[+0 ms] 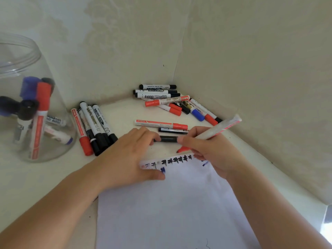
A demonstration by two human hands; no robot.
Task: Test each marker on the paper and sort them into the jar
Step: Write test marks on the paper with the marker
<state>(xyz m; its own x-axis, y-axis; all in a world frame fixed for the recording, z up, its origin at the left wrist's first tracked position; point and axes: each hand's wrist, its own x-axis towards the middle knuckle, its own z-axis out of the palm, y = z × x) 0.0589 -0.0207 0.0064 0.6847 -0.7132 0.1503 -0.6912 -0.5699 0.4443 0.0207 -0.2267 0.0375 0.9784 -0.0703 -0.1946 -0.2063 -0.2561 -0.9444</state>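
My right hand [212,151] grips an uncapped red marker [221,127], its red tip just above the top edge of the white paper [170,212]. A row of black, red and blue test marks runs along that edge. My left hand [129,155] lies flat on the paper's upper left corner, fingers spread, holding nothing. A black marker [168,139] lies between my two hands. The clear jar [34,97] stands at the left with several red, blue and black markers inside.
Loose markers lie in groups on the white surface: several beside the jar [93,126], a heap in the corner [170,101], and a red one [161,124] with a dark one just beyond my hands. Walls close in at the back and right.
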